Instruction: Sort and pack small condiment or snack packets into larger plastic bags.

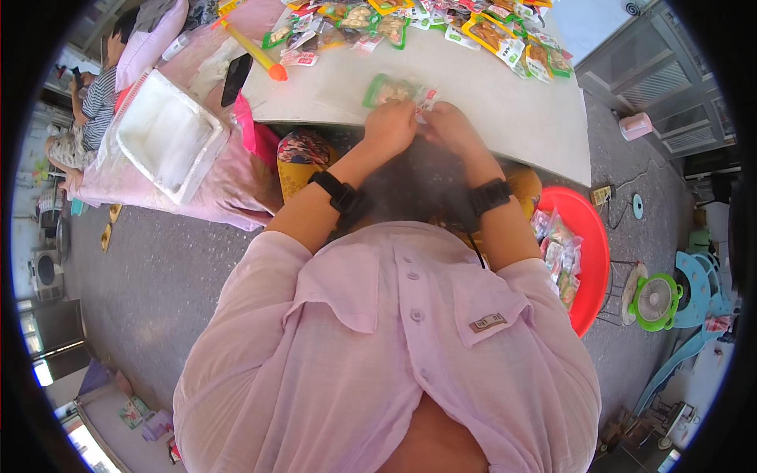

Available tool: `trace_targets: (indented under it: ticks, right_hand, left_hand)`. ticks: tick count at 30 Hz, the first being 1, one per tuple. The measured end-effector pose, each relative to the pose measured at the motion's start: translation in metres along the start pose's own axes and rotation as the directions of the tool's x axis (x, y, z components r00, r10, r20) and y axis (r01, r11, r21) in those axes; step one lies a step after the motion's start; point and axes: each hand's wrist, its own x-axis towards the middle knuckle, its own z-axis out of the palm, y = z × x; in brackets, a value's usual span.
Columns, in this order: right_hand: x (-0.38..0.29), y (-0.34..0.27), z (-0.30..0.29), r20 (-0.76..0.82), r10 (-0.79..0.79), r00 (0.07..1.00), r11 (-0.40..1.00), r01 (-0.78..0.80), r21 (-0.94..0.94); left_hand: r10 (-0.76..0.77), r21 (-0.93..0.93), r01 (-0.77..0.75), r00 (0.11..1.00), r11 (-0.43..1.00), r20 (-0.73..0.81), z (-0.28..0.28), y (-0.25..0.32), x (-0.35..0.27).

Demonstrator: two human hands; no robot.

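Both hands meet over the near edge of a white table (331, 94). Between them is a small plastic food packet (387, 90) with a green border and pale contents. My left hand (391, 125) grips it at its middle, the fingertips largely hidden. A white end bearing red print (427, 97) is pinched by my right hand (452, 127). Whether this end belongs to the same packet or to a second one is hard to tell. Further back on the table lies a pile of similar packets (355, 20), with yellow, green and red borders.
A black phone (236, 80) and a yellow tube with orange ends (251, 48) lie at the table's left. A white foam box (171, 139) rests on pink cloth, with a seated person (97, 106) beyond. To my right, a red basin (591, 260) holds packets; a green fan (655, 300) stands behind.
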Motion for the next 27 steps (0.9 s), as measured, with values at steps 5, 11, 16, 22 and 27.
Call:
trace_targets:
  ticks: [5, 11, 16, 22, 27]
  right_hand:
    - [0.003, -0.006, 0.008, 0.015, -0.044, 0.999, 0.989, 0.046, -0.142]
    - [0.031, 0.016, 0.02, -0.092, -0.015, 0.996, 0.92, 0.049, 0.39]
    - [0.013, 0.008, 0.015, -0.304, -0.16, 0.939, 0.963, 0.216, 0.16]
    - [-0.072, -0.064, 0.046, 0.375, -0.189, 0.908, 0.943, 0.061, 0.328]
    - [-0.114, -0.088, 0.094, 0.564, -0.286, 0.775, 0.931, 0.086, 0.355]
  left_hand:
    - [0.058, -0.068, -0.06, 0.998, 0.996, -0.033, 0.001, 0.0, -0.001]
    - [0.043, -0.053, -0.044, 0.999, 0.998, -0.029, -0.003, -0.003, 0.016]
    - [-0.054, -0.252, 0.064, 0.998, 0.966, 0.044, -0.027, -0.012, 0.018]
    - [0.239, -0.042, -0.237, 0.967, 0.971, 0.084, -0.026, -0.021, 0.064]
    - [0.366, 0.064, -0.387, 0.905, 0.92, 0.217, -0.034, 0.011, 0.09]
